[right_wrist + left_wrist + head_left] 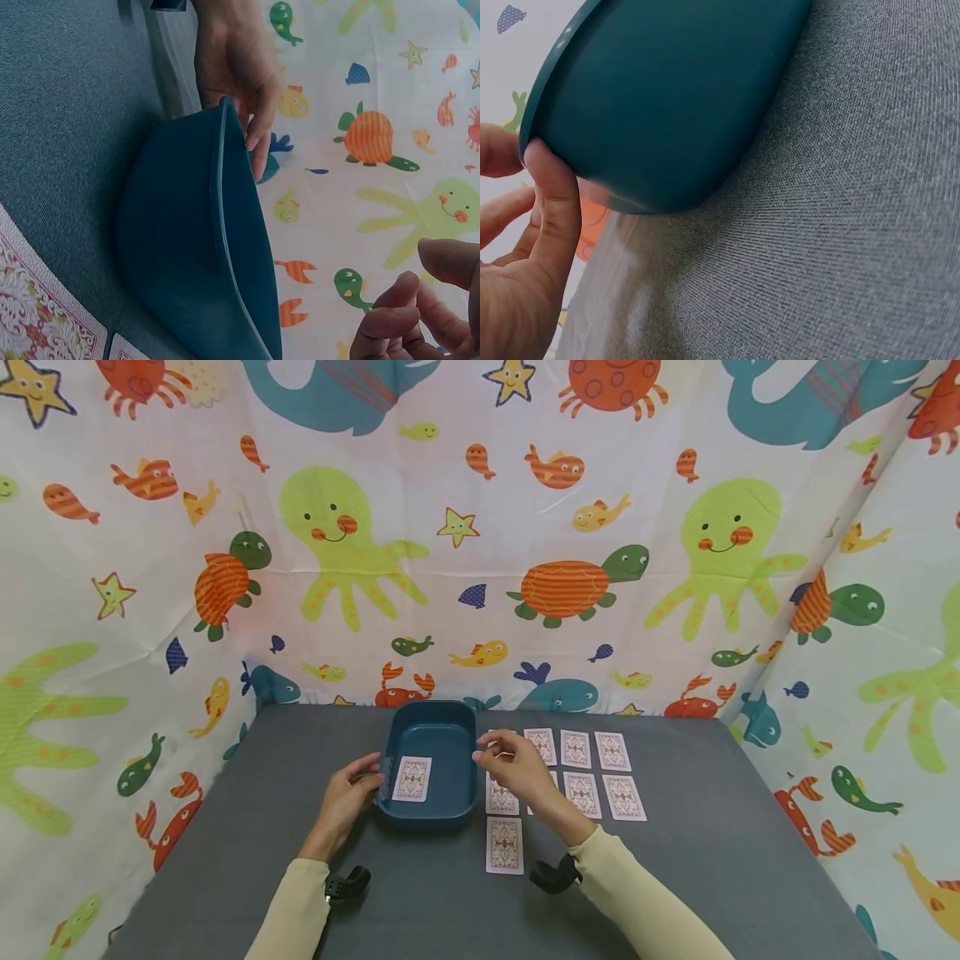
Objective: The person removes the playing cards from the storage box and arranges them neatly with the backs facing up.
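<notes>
The grey cloth-covered desk (675, 893) carries a dark teal oval plastic tray (431, 810) near its middle, w/ one patterned playing card (412, 778) lying inside. Left hand (347, 795) holds the tray's left rim, thumb curled on the edge. Right hand (513, 764) hovers just right of the tray, above the rows of face-down cards (592, 772), fingers loosely curled; holds nothing that I can see.

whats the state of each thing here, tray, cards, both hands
blue tray: upright on the grey table, holds one card
card in tray: lying flat, face down
cards on table: face down, flat, in rows right of the tray
left hand: touches the tray's left rim, thumb on the edge
right hand: raised above the cards, fingers curled; whether it holds a card cannot be told
</notes>
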Available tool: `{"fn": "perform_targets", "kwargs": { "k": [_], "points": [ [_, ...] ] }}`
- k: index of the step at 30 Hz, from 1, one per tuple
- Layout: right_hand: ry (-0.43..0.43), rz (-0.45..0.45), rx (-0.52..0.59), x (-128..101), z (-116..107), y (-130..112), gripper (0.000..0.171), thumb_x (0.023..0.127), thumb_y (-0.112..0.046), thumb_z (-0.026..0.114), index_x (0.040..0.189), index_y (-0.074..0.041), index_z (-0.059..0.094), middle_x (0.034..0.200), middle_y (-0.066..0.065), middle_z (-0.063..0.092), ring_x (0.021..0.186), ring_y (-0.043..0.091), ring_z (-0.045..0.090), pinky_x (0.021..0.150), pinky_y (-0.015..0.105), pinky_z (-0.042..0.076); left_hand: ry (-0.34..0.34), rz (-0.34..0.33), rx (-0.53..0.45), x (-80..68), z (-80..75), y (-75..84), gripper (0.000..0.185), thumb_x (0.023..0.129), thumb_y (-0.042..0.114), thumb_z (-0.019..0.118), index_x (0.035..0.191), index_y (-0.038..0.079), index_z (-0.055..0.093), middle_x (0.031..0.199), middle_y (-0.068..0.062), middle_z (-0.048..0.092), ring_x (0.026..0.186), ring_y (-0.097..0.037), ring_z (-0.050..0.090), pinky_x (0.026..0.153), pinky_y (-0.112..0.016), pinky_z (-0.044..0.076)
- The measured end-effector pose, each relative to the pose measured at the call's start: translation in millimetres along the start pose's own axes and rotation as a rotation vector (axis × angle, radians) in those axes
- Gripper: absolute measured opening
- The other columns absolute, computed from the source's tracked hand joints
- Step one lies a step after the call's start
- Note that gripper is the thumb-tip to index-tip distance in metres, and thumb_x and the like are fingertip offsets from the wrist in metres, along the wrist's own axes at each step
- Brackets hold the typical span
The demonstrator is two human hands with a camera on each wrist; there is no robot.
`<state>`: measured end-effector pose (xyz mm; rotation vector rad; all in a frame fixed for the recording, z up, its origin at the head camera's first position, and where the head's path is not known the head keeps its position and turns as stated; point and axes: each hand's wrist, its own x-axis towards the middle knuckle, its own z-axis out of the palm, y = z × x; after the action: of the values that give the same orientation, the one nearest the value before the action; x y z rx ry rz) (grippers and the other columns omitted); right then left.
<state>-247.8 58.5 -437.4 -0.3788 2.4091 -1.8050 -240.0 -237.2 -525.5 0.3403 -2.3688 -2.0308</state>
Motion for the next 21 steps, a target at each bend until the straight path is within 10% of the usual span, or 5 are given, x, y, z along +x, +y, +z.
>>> {"fn": "perform_targets", "kwargs": {
  "k": [15, 21],
  "points": [
    [-0.103, -0.017, 0.069, -2, 15, -34, 0.027, 0.094, -0.015, 0.066, 0.119, -0.007, 0.062, 0.093, 0.01, 0.059, 0.07, 0.017, 0.053, 0.066, 0.028, 0.045, -0.008, 0.012, 0.001, 1.1, -1.2, -2.4, 0.048, 0.094, 0.011, 0.063, 0.141, 0.013, 0.053, 0.133, -0.013, 0.052, 0.1, -0.016, 0.058, 0.074, -0.027, 0.052],
    [-0.08, -0.018, 0.096, 23, 34, -5, 0.031, 0.091, -0.022, 0.07, 0.12, -0.015, 0.063, 0.093, 0.003, 0.058, 0.071, 0.017, 0.054, 0.065, 0.028, 0.045, -0.005, 0.008, 0.008, 1.7, 0.1, -3.7, 0.047, 0.095, 0.011, 0.063, 0.14, 0.015, 0.053, 0.134, -0.011, 0.053, 0.103, -0.02, 0.058, 0.074, -0.028, 0.052]
  ]
}}
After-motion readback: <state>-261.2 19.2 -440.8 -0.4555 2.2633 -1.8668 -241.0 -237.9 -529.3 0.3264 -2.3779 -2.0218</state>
